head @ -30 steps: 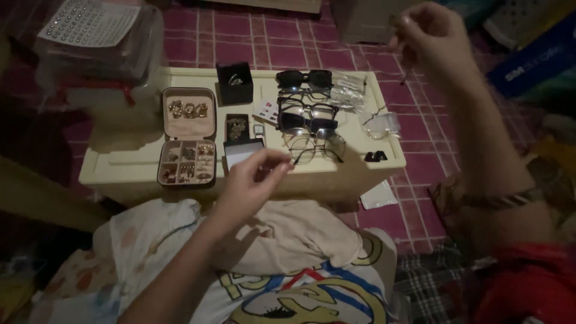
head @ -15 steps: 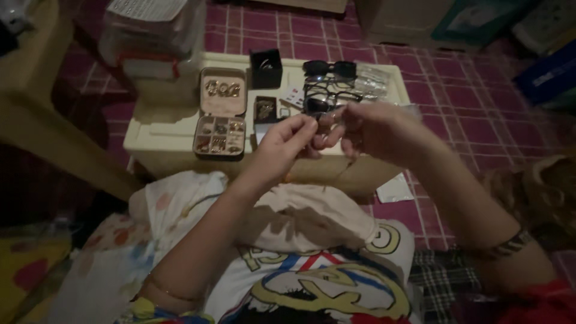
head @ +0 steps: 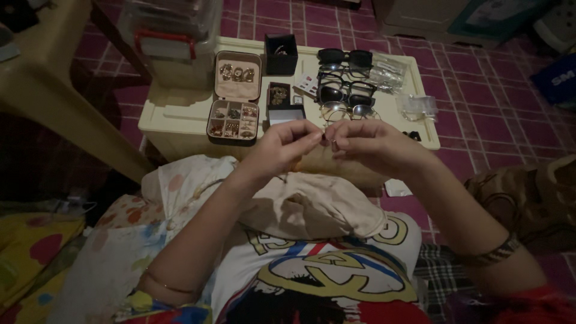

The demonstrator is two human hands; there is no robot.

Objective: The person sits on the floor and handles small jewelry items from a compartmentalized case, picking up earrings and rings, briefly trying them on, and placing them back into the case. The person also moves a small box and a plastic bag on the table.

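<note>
A low cream table point(head: 174, 123) stands on a floor of dark red tiles point(head: 480, 114), in dim light. At its near edge lies an open jewellery case point(head: 234, 99) with small pieces in its compartments; a black ring box point(head: 281, 54) sits at the far edge. Several pairs of glasses point(head: 345, 78) lie in a row toward the right side, clear packets point(head: 390, 69) beside them. A clear storage bin point(head: 171, 36) stands at the far left corner. Over the near edge, the left hand point(head: 279, 147) and right hand point(head: 366, 144) meet, fingertips pinched together on a small item too tiny to identify.
</note>
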